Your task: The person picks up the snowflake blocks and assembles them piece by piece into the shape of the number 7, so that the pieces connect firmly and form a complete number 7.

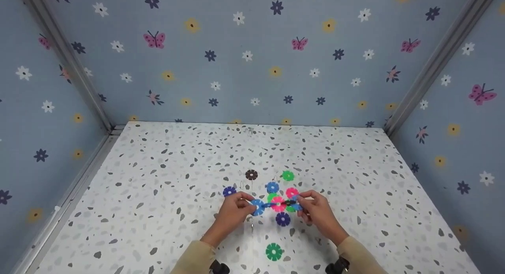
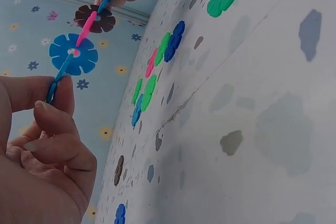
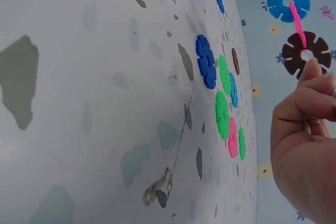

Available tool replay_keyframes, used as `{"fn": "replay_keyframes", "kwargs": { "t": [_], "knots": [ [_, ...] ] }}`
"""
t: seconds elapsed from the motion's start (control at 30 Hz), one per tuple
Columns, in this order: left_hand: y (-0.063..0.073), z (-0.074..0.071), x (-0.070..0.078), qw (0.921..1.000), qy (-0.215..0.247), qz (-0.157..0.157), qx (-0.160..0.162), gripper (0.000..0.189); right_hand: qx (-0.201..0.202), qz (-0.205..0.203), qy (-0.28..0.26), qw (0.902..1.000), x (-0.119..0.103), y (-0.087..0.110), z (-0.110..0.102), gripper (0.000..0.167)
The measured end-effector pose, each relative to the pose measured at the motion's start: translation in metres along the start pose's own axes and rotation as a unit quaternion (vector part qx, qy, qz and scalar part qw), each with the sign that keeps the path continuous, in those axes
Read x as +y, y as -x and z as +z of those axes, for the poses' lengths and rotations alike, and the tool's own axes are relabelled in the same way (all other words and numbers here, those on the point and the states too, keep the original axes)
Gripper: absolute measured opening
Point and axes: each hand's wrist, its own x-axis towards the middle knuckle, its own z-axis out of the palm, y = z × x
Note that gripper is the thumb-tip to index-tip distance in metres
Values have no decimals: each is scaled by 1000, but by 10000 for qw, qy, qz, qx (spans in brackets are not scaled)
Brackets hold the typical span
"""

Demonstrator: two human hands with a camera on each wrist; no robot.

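Observation:
Both hands hold up a short chain of notched plastic snowflake discs above the table. My left hand (image 1: pixel 233 211) pinches the blue disc (image 1: pixel 257 207) at the left end between thumb and finger. Slotted edgewise into it comes another blue disc (image 2: pixel 73 54), then a pink disc (image 1: pixel 277 204) and a dark brown disc (image 2: pixel 95 19). At the right end, my right hand (image 1: pixel 319 213) pinches a blue disc (image 1: pixel 296 203); its fingers cover part of it. In the right wrist view, the right thumb (image 3: pixel 311 72) overlaps the brown disc's lower edge.
Loose discs lie flat beneath and around the chain: brown (image 1: pixel 251 175), green (image 1: pixel 288 175), light blue (image 1: pixel 272 187), pink (image 1: pixel 292 192), dark blue (image 1: pixel 283 219) and others. One green disc (image 1: pixel 274 252) lies nearer the front. Patterned panels (image 1: pixel 252 68) enclose the speckled table (image 1: pixel 165 179) on three sides.

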Motion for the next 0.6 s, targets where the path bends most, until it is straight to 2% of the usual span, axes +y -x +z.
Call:
{"fn": "replay_keyframes", "kwargs": {
  "t": [0.23,0.43,0.53,0.6],
  "knots": [
    [-1,3,-2,9996,225,62,-162,21,83,-76,232,9997,-1,1,-2,25],
    [1,6,-2,9991,236,252,-242,16,28,-210,272,9994,1,1,-4,21],
    [1,8,-1,9990,149,359,-206,15,47,-360,317,9988,0,1,-4,19],
    [1,10,-1,9986,186,447,-192,15,11,-601,241,9979,0,1,-4,20]
  ]
}}
